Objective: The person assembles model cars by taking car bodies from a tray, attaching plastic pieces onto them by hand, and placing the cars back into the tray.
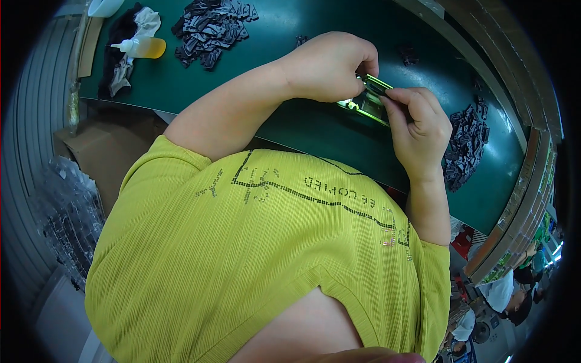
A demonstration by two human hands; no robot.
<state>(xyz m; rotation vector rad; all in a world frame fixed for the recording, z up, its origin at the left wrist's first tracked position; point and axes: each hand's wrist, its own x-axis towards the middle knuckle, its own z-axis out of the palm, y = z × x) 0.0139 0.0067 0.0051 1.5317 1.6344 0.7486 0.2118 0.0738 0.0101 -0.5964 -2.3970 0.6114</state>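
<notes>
A shiny rectangular metal frame (366,114) with bright yellow-green reflections lies on the green table, between my two hands. A small dark part (376,88) shows at its upper side. Over the frame's left end, my left hand (331,68) is closed, its fingers curled down; what its fingertips grip is hidden. From the right, my right hand (422,128) reaches in with thumb and index finger pinched around the end of the dark part, next to the frame's upper right corner.
On the green table (266,124) are heaps of small black plastic parts, one at the far left (212,29) and another right (466,145). A few black pieces (408,54) lie farther back. A squeeze bottle (140,47) of amber liquid rests on cloths. A raised ledge (505,206) borders the right side.
</notes>
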